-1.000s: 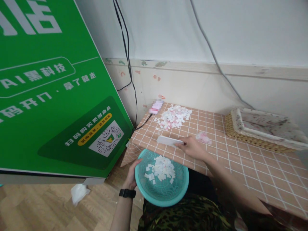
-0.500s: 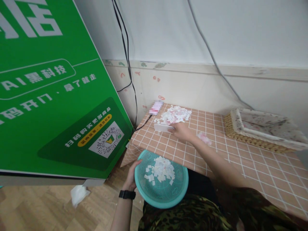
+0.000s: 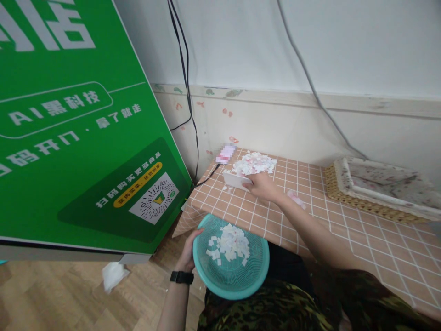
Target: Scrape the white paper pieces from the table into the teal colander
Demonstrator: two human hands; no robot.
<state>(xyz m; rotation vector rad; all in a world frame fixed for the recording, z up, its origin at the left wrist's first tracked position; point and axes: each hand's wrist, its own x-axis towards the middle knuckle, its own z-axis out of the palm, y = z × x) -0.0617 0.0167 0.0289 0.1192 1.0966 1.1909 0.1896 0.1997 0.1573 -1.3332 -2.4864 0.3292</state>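
My left hand [image 3: 188, 250], with a black band on the wrist, grips the left rim of a teal plastic colander [image 3: 231, 287]. Small white paper scraps [image 3: 230, 243] lie in a heap inside it. On the checked tablecloth, my right hand [image 3: 260, 185] is closed on the right end of a flat white rectangular piece [image 3: 236, 179], whose exact kind I cannot make out. That piece stands on edge at the near side of a pile of white and pinkish paper scraps [image 3: 255, 162]. A few scraps lie just in front of its left end.
A phone [image 3: 226, 153] with a cable lies at the table's back left corner. Crumpled pinkish paper [image 3: 296, 199] is right of my right hand. A cloth-lined wicker basket [image 3: 375, 202] sits at the right. The green panel [image 3: 86, 161] stands left; a white bag [image 3: 115, 276] is on the floor.
The white piece now stands more upright against the pile, showing more of its face, with a few scraps in front of it. My left hand keeps the colander in place. The view shifts slightly.
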